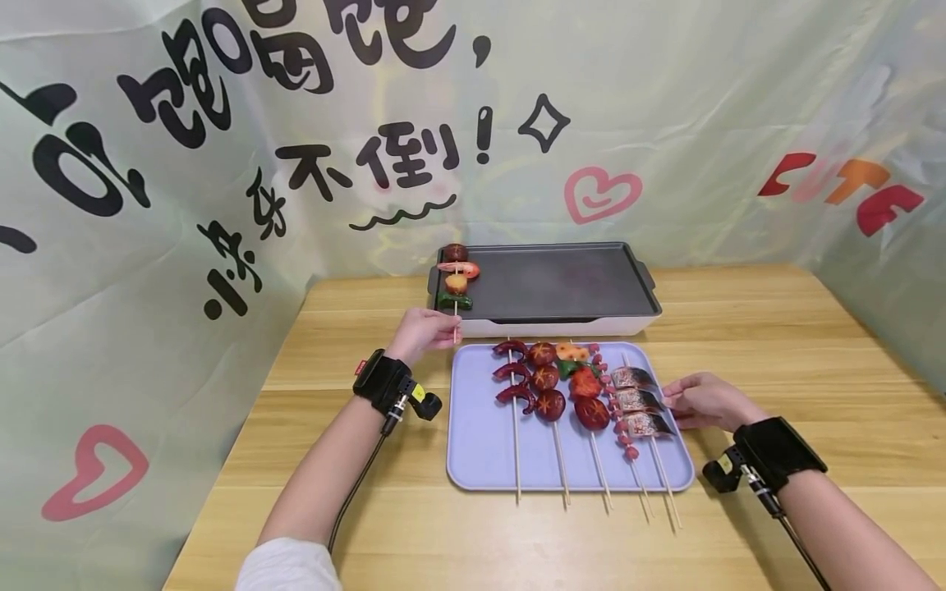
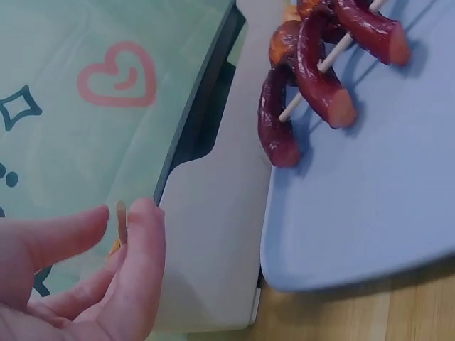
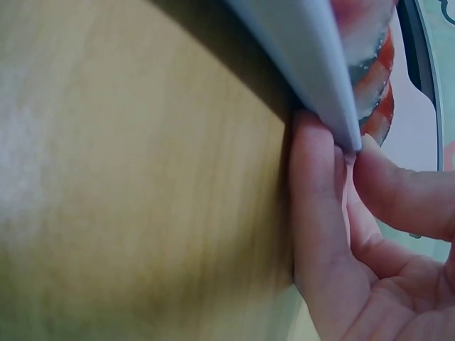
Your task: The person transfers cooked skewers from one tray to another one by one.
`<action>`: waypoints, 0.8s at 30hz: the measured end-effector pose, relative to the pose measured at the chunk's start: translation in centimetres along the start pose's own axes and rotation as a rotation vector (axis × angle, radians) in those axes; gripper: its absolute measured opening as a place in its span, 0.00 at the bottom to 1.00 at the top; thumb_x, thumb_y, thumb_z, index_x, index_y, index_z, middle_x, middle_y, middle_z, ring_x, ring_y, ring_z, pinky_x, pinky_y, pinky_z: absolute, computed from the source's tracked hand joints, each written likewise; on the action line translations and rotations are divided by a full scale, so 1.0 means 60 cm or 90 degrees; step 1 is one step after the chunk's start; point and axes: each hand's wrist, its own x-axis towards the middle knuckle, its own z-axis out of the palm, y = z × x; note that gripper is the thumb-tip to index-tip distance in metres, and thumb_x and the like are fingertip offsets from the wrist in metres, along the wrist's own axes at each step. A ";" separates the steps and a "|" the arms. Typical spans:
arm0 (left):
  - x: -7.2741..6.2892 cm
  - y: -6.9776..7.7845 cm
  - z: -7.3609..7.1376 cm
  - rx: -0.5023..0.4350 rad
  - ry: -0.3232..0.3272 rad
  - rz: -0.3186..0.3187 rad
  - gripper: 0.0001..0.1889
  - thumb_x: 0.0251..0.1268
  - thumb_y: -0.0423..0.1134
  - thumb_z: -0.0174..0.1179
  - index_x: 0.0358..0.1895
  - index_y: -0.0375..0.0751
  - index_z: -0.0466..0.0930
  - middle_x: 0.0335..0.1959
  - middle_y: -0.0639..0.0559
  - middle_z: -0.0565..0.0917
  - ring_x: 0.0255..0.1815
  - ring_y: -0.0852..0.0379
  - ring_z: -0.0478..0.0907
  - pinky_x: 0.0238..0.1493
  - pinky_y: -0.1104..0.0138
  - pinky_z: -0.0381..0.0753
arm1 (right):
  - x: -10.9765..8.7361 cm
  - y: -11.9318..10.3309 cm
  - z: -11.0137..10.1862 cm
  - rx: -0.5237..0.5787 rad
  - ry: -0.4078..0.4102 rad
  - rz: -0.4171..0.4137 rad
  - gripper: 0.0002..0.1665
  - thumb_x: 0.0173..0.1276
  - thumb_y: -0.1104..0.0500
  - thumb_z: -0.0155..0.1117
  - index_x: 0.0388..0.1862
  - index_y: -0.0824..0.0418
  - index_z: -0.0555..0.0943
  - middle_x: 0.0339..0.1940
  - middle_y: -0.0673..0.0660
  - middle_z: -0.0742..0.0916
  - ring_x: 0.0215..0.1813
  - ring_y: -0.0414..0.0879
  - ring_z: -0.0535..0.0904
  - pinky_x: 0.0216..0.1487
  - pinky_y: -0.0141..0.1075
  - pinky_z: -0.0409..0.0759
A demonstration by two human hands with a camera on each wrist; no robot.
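Observation:
My left hand (image 1: 423,335) is at the bare stick end of a mixed skewer (image 1: 456,284), with the stick between thumb and forefinger; a slim gap shows at the thumb in the left wrist view. This skewer carries a mushroom, a shrimp, a yellowish piece and green pepper, and lies along the left side of the black grill plate (image 1: 554,279). On the right, my right hand (image 1: 711,400) grips the edge of the lavender tray (image 1: 480,460), thumb at the rim and fingers beneath it. Fish-piece skewers (image 1: 641,400) lie closest to that hand.
Also on the tray are a sausage skewer (image 1: 515,371), a mushroom skewer (image 1: 547,379), a mixed skewer (image 1: 587,386) and a skewer of small pink pieces (image 1: 615,402). Their sticks overhang the front rim. A printed cloth (image 1: 702,98) hangs behind the wooden table (image 1: 761,328).

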 end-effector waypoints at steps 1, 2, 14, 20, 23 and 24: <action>0.001 0.000 0.001 -0.006 0.000 -0.004 0.14 0.59 0.28 0.58 0.47 0.21 0.75 0.28 0.42 0.83 0.24 0.57 0.81 0.38 0.65 0.85 | 0.000 0.000 0.000 0.000 0.001 0.000 0.16 0.61 0.74 0.49 0.47 0.83 0.66 0.30 0.54 0.80 0.33 0.43 0.79 0.41 0.39 0.85; 0.002 0.001 0.002 -0.010 0.001 -0.009 0.14 0.59 0.27 0.58 0.46 0.21 0.76 0.27 0.42 0.82 0.24 0.57 0.81 0.37 0.66 0.86 | 0.000 0.000 0.000 0.000 0.001 0.000 0.16 0.61 0.74 0.49 0.47 0.83 0.66 0.30 0.54 0.80 0.33 0.43 0.79 0.41 0.39 0.85; 0.010 0.001 0.008 -0.032 0.020 -0.039 0.11 0.60 0.25 0.56 0.45 0.23 0.76 0.31 0.40 0.82 0.24 0.57 0.81 0.35 0.71 0.85 | 0.000 0.001 0.000 0.008 0.000 -0.002 0.14 0.61 0.74 0.49 0.46 0.82 0.67 0.30 0.54 0.80 0.33 0.43 0.79 0.41 0.39 0.85; 0.011 -0.001 0.007 -0.033 0.025 -0.039 0.11 0.60 0.25 0.56 0.45 0.23 0.76 0.36 0.35 0.82 0.25 0.56 0.81 0.34 0.71 0.85 | 0.000 0.000 0.000 0.011 -0.001 -0.004 0.13 0.61 0.74 0.50 0.45 0.81 0.68 0.29 0.53 0.80 0.32 0.43 0.79 0.41 0.39 0.85; 0.012 -0.002 0.009 -0.033 0.029 -0.040 0.11 0.60 0.24 0.55 0.45 0.23 0.76 0.35 0.36 0.82 0.26 0.56 0.81 0.33 0.71 0.85 | -0.001 0.000 0.001 0.010 0.000 -0.005 0.14 0.61 0.74 0.50 0.45 0.81 0.68 0.29 0.53 0.80 0.32 0.43 0.79 0.41 0.39 0.85; 0.012 -0.002 0.009 -0.031 0.030 -0.040 0.11 0.60 0.24 0.55 0.46 0.23 0.76 0.35 0.36 0.81 0.25 0.56 0.80 0.33 0.71 0.85 | -0.001 0.000 0.001 0.009 0.000 -0.005 0.14 0.60 0.74 0.50 0.45 0.81 0.68 0.29 0.53 0.80 0.32 0.42 0.79 0.41 0.39 0.85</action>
